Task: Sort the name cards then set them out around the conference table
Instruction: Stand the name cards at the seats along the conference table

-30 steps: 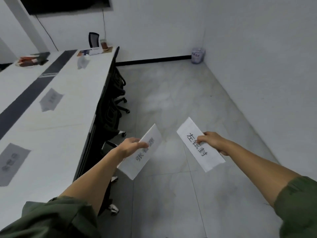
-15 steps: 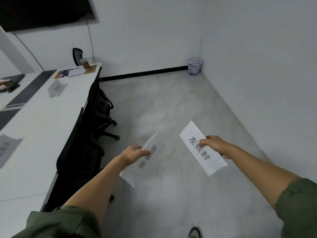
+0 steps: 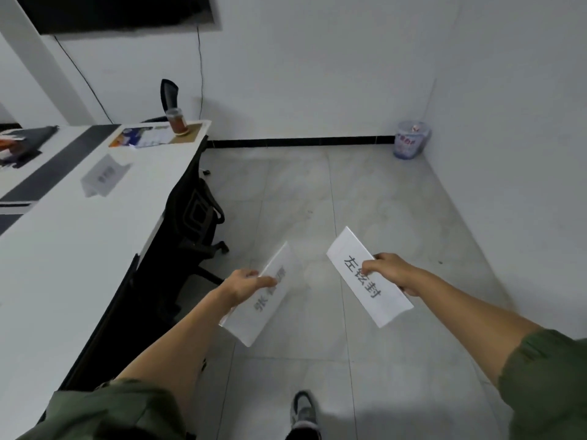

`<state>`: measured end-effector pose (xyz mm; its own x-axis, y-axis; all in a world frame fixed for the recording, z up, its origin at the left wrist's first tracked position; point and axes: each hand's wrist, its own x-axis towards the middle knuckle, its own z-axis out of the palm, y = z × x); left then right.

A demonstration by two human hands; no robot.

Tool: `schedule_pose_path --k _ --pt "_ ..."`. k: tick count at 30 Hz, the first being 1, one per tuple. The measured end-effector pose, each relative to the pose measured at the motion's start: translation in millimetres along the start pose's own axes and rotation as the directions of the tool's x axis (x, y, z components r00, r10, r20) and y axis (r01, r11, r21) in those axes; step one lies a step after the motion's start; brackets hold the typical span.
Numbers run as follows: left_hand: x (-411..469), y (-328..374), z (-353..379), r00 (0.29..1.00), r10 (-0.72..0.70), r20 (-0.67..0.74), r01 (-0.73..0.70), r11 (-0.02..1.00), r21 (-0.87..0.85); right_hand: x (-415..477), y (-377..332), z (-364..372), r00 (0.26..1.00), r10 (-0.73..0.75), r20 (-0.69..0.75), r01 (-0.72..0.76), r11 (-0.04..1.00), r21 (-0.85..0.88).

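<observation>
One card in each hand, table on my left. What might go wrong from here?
1. The left hand pinches the left card near one edge only, so it may slip or bend.
2. The black chair sits tucked against the table; leaning over it to place a card may knock it.
3. With the right card held in the right hand too, the two could be swapped at the wrong seats.

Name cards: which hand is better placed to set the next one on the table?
Left, probably. The left hand holds the left card near the table, which runs along the person's left. The right hand holds the right card over the floor, farther away.
</observation>
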<state>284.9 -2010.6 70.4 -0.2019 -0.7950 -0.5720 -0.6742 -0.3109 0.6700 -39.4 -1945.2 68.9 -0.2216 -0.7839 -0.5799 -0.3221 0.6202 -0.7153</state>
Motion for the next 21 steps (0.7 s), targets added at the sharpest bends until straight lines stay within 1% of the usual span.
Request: schedule_pose_path --k 4,6,10,14,18,21 --pt "82.5 56.4 -47.6 1.000 0.001 0.008 -0.001 1.000 0.002 71.9 -64.0 -28.0 1.000 -0.020 -0.013 0.020 1.000 0.016" --pt "139.5 88.3 -67.5 1.000 -0.003 0.020 0.003 1.000 0.021 109.7 -96.8 -47.5 1.000 -0.024 -0.018 0.025 0.999 0.031" --pt "227.0 133.3 -80.5 0.999 -0.002 0.035 0.001 1.000 0.004 179.9 -139.1 -80.9 1.000 -0.026 -0.011 0.026 0.999 0.046" --pt "317.9 187.7 -89.0 0.999 -0.009 0.053 0.009 1.000 0.004 281.6 -175.0 -121.5 1.000 -0.012 0.013 0.011 0.999 0.042" --pt "386.3 245.6 -106.6 1.000 -0.017 -0.005 0.017 1.000 0.001 378.5 -216.3 -162.2 1.000 -0.012 0.012 0.012 1.000 0.013" --pt "443.3 290.4 -134.0 0.998 -0.015 -0.054 0.012 0.998 -0.060 453.5 -273.3 -200.6 0.999 -0.038 0.039 0.039 0.999 -0.022"
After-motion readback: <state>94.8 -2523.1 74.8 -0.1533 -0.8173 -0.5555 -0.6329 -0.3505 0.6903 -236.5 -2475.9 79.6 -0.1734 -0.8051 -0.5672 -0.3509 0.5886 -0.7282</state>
